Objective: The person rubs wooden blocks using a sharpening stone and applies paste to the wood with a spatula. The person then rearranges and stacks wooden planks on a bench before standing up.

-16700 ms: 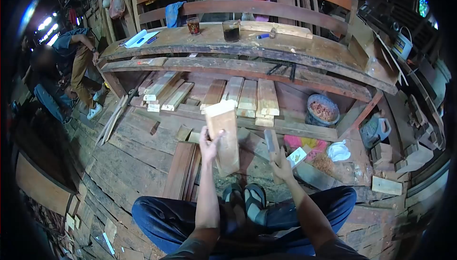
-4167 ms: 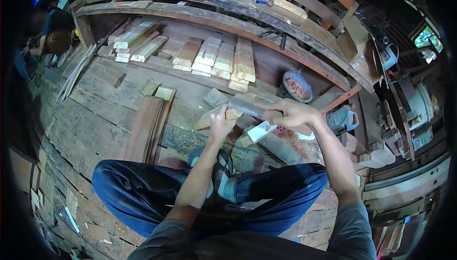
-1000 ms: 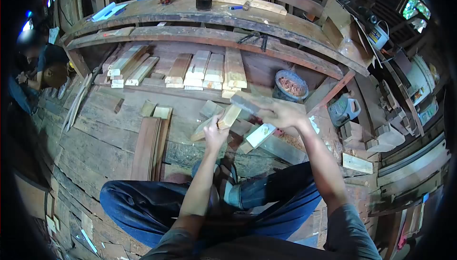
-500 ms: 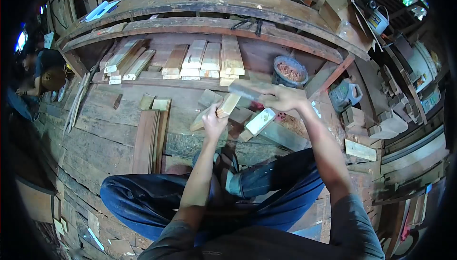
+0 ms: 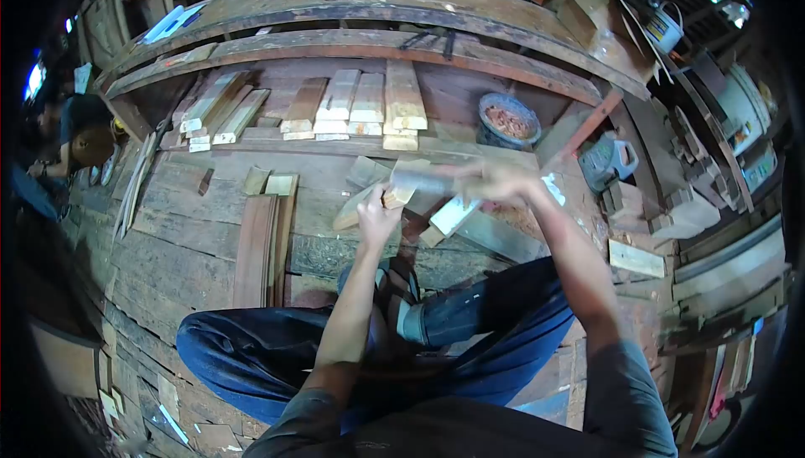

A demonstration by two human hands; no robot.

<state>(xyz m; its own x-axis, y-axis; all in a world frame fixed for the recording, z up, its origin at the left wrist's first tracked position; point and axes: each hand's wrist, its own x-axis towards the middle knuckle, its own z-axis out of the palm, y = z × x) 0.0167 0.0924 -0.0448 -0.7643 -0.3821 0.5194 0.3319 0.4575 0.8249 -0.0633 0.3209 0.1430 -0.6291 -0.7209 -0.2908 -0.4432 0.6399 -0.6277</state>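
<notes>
The work on the wood piece (image 5: 400, 197) looks to be under way rather than finished. The piece slants above the floor (image 5: 180, 227), in front of the person's shins, and the left hand (image 5: 378, 216) has a closed grip around it near its raised end. The right hand (image 5: 501, 183) is blurred, but its grip appears closed on a grey bar (image 5: 423, 181) that lies across that same end. The two seem to touch, though the blur hides the exact contact, and how much of the end is already dressed cannot be told.

Other boards lie about without a hand on them. Pale-ended boards (image 5: 407, 106) sit in stacks beneath the table (image 5: 503, 22), and dark boards (image 5: 256, 248) lie side by side on the floor to the person's left. Whether these are done or left over is not clear from their surfaces. A white-faced block (image 5: 453, 215) rests just beyond the right knee, and a bucket (image 5: 509, 122) of shavings stands farther off, near the table's right leg.
</notes>
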